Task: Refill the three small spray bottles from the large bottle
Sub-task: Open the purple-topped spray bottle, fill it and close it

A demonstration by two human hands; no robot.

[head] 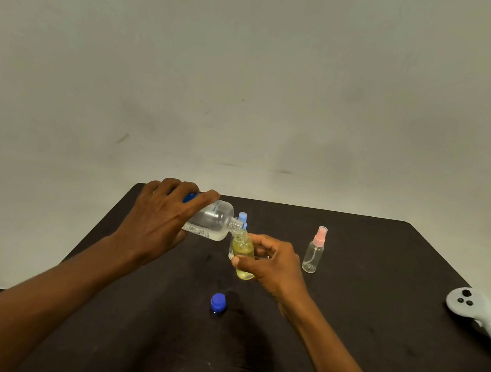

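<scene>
My left hand [159, 216] grips the large clear bottle [212, 220], tipped on its side with its open neck pointing right and down. That neck meets the mouth of a small yellowish spray bottle [243, 250], which my right hand [274, 265] holds just above the table, its spray top off. Behind these two stands a small bottle with a blue spray top [243, 218], mostly hidden. A small clear bottle with a pink spray top [314, 252] stands upright to the right. The large bottle's blue cap [218, 302] lies on the table near me.
The dark table [373, 345] ends at a pale wall behind. A white handheld controller [481, 315] lies at the table's right edge.
</scene>
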